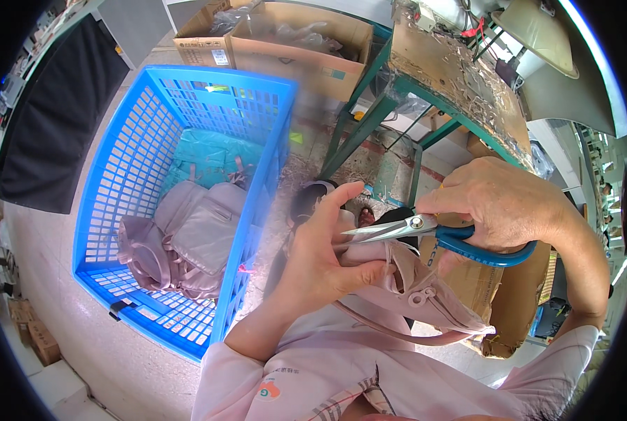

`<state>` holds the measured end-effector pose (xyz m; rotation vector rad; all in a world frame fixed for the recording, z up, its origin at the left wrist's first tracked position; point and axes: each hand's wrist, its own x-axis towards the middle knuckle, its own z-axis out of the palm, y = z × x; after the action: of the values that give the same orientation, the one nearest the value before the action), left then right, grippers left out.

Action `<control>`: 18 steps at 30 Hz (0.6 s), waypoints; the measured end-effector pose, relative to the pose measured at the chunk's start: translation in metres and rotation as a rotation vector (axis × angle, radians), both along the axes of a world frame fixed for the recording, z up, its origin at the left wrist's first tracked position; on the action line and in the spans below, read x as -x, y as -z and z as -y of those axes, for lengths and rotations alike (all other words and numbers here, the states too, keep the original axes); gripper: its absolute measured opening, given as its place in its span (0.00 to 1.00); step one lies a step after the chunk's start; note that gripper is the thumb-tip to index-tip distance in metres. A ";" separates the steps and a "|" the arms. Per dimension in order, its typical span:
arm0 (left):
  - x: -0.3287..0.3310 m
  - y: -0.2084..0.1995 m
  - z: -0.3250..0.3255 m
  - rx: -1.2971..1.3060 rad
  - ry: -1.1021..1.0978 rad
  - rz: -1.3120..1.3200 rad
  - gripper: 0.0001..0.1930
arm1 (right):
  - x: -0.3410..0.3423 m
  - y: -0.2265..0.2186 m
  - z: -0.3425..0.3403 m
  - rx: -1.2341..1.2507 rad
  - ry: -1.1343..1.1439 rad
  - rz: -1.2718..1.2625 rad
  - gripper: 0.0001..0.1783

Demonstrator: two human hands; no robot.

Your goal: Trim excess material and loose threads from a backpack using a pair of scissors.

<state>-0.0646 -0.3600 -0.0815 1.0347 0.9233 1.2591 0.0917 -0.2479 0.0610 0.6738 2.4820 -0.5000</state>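
Held in front of my body is a pale pink bag (433, 298) with a zipper and a ring. My left hand (327, 256) grips its upper edge, the thumb on the near side and a finger stretched upward. Blue-handled scissors (461, 242) are in my right hand (499, 203), their blades slightly apart and pointing left across the top of the bag toward my left palm. What lies between the blades is too small to tell. A thin pink strap (390, 335) loops below the bag, against my lap.
To the left stands a blue plastic basket (268, 175) with several pinkish-grey bags (201, 217) and a teal plastic sheet (205, 151). Cardboard boxes (299, 52) sit behind it. A green-framed table (454, 105) littered with scraps rises at the upper right, a lamp (538, 38) above it.
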 end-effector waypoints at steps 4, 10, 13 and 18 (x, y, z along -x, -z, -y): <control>0.000 0.000 0.001 0.020 0.010 0.011 0.41 | -0.002 0.001 -0.001 0.011 -0.004 0.026 0.27; -0.002 0.001 0.000 0.020 0.019 0.067 0.43 | -0.006 0.004 -0.003 -0.011 -0.038 -0.021 0.24; -0.003 -0.001 0.000 0.031 0.002 0.086 0.43 | -0.008 0.006 -0.005 -0.041 -0.089 -0.045 0.24; -0.003 -0.002 0.002 0.084 0.002 0.079 0.44 | -0.012 0.011 -0.007 -0.038 -0.111 0.017 0.24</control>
<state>-0.0620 -0.3615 -0.0799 0.9136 0.9068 1.2403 0.1040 -0.2414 0.0498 0.5485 2.5021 -0.4039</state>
